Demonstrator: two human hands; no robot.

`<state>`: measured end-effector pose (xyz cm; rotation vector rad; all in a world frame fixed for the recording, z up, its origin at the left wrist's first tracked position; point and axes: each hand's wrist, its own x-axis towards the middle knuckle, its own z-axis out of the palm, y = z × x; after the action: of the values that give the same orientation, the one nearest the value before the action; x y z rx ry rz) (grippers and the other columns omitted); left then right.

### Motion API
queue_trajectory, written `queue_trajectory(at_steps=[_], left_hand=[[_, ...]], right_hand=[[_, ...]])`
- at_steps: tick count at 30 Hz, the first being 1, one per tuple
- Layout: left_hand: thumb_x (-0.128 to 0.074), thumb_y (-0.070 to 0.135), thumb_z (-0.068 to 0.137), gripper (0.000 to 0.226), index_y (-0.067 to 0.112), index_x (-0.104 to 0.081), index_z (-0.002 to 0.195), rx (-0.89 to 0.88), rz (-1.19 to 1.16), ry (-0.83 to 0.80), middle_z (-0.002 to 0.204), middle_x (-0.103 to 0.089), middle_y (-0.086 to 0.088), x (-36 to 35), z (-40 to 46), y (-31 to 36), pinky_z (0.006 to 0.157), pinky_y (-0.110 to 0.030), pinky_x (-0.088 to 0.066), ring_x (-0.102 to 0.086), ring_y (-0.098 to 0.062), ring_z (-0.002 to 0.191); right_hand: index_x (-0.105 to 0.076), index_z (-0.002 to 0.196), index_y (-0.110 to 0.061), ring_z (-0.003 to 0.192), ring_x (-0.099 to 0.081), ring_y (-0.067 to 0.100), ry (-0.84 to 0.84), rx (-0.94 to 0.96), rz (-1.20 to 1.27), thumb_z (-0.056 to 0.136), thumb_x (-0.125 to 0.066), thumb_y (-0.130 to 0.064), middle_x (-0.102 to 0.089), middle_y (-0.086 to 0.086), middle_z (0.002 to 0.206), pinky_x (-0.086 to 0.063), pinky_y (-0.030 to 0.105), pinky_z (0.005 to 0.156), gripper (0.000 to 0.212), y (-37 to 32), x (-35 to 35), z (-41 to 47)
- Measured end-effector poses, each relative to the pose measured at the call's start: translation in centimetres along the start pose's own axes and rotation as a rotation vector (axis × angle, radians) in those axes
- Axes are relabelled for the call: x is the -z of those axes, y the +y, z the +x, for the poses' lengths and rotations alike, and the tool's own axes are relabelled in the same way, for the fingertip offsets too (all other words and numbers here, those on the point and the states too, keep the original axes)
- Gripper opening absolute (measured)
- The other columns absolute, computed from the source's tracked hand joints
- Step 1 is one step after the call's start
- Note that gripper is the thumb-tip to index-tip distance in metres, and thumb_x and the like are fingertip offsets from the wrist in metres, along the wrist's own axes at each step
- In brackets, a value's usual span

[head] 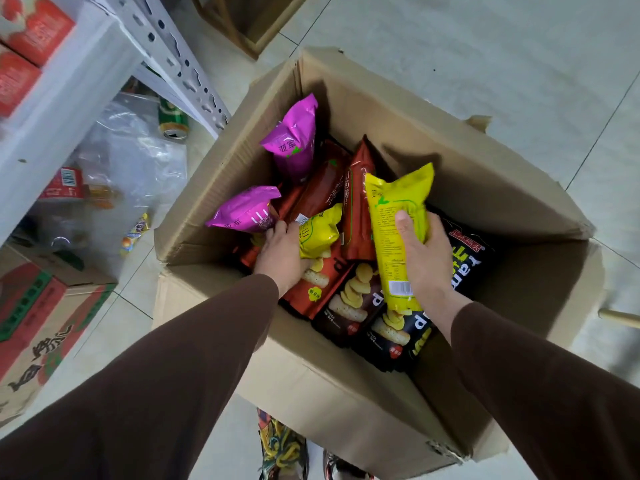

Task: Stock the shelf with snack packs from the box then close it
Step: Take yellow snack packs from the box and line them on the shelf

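While both brown-sleeved arms reach down into the open cardboard box [485, 188] on the tiled floor [485, 46], the right hand [424, 258] grips a tall yellow snack pack [398, 216], thumb across its printed back and fingers [437, 227] curled round the far edge, holding it upright above the other packs. The left hand [282, 252] is lower in the box, its fingers pinching a smaller yellow pack [320, 233] that lies among the rest (whether they close right round it I cannot tell). Around them sit two magenta packs [294, 140], several red-brown ones [323, 188] and black packs [388, 327] showing potato chips. To the left stands a white metal shelf [69, 88] with red boxes [38, 29] on it, crumpled clear plastic [138, 150] and a green can [172, 120] beneath, and a printed carton [41, 323] on the floor beside it.
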<state>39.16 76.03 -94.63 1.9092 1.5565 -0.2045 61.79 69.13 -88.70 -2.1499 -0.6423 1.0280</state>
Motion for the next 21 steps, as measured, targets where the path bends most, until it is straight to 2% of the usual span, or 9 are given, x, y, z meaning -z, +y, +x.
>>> queue_trajectory(at_steps=[2, 4, 6, 9, 13, 15, 16, 19, 21], left_hand=[[-0.081, 0.029, 0.08, 0.083, 0.017, -0.034, 0.147, 0.014, -0.132, -0.034, 0.137, -0.047, -0.013, 0.5, -0.3, -0.4, 0.11, -0.044, -0.038, -0.044, -0.034, 0.128], [-0.082, 0.027, 0.079, 0.073, 0.025, -0.036, 0.136, 0.068, -0.305, -0.065, 0.128, -0.056, -0.009, 1.0, -0.6, -0.9, 0.104, -0.044, -0.045, -0.054, -0.03, 0.118], [-0.083, 0.024, 0.079, 0.061, 0.026, -0.041, 0.124, 0.131, -0.496, -0.105, 0.118, -0.061, -0.004, 1.9, -0.8, -1.1, 0.097, -0.045, -0.051, -0.062, -0.025, 0.107], [-0.081, 0.016, 0.083, 0.051, 0.018, -0.05, 0.124, 0.195, -0.765, -0.182, 0.119, -0.065, -0.009, 3.4, -0.8, -1.3, 0.093, -0.046, -0.056, -0.066, -0.023, 0.103], [-0.076, 0.022, 0.087, 0.05, 0.014, -0.055, 0.132, 0.262, -0.877, -0.258, 0.119, -0.071, -0.009, 4.3, -0.7, -1.8, 0.093, -0.043, -0.057, -0.071, -0.024, 0.103], [-0.072, 0.023, 0.091, 0.047, 0.012, -0.054, 0.133, 0.277, -0.887, -0.296, 0.122, -0.07, -0.009, 4.1, -0.7, -2.0, 0.098, -0.047, -0.054, -0.07, -0.025, 0.107], [-0.07, 0.022, 0.093, 0.045, 0.012, -0.051, 0.132, 0.287, -0.881, -0.304, 0.124, -0.068, -0.011, 3.8, -0.7, -2.0, 0.1, -0.049, -0.053, -0.068, -0.026, 0.109], [-0.066, 0.027, 0.096, 0.043, 0.021, -0.039, 0.129, 0.308, -0.819, -0.318, 0.124, -0.064, -0.013, 2.8, -0.7, -1.8, 0.102, -0.049, -0.051, -0.066, -0.029, 0.11], [-0.068, 0.032, 0.094, 0.051, 0.022, -0.038, 0.133, 0.32, -0.762, -0.322, 0.12, -0.065, -0.007, 2.5, -1.1, -1.2, 0.099, -0.043, -0.052, -0.067, -0.024, 0.107]], right_hand=[[-0.05, 0.129, -0.041, 0.113, -0.059, 0.016, 0.11, 0.022, -0.164, 0.087, -0.053, -0.074, -0.067, -0.013, 0.115, -0.051, 0.046, 0.095, 0.053, 0.3, 0.9, 0.2], [-0.035, 0.15, -0.031, 0.128, -0.046, 0.029, 0.084, -0.013, -0.362, 0.092, -0.055, -0.062, -0.059, 0.0, 0.135, -0.047, 0.05, 0.097, 0.069, 0.8, 1.5, 0.4], [-0.025, 0.157, -0.024, 0.134, -0.038, 0.035, 0.005, -0.02, -0.503, 0.095, -0.057, -0.049, -0.052, 0.007, 0.145, -0.044, 0.052, 0.102, 0.075, 1.1, 1.3, 0.2], [-0.03, 0.156, -0.028, 0.138, -0.038, 0.035, -0.058, -0.02, -0.453, 0.097, -0.044, -0.06, -0.051, 0.004, 0.147, -0.039, 0.053, 0.108, 0.068, 0.8, 0.4, -0.6], [-0.045, 0.131, -0.036, 0.105, -0.063, 0.032, -0.049, -0.102, -0.239, 0.095, -0.036, -0.066, -0.065, 0.008, 0.118, -0.058, 0.04, 0.083, 0.048, 0.9, -0.6, -0.5], [-0.043, 0.139, -0.025, 0.084, -0.061, 0.011, -0.096, -0.168, -0.14, 0.101, -0.049, -0.051, -0.056, 0.002, 0.123, -0.053, 0.014, 0.061, 0.047, 0.9, -0.4, -0.1], [-0.041, 0.144, -0.02, 0.081, -0.057, 0.005, -0.136, -0.216, -0.095, 0.1, -0.055, -0.046, -0.053, 0.0, 0.122, -0.047, 0.011, 0.058, 0.053, 0.9, -0.2, 0.1], [-0.04, 0.15, -0.022, 0.113, -0.056, 0.019, -0.262, -0.357, 0.013, 0.091, -0.068, -0.049, -0.055, -0.001, 0.132, -0.041, 0.028, 0.091, 0.071, 1.5, 0.1, 1.0], [-0.046, 0.146, -0.022, 0.121, -0.051, 0.02, -0.343, -0.408, 0.039, 0.087, -0.07, -0.053, -0.058, -0.004, 0.134, -0.035, 0.035, 0.104, 0.071, 1.6, 0.1, 1.3]])
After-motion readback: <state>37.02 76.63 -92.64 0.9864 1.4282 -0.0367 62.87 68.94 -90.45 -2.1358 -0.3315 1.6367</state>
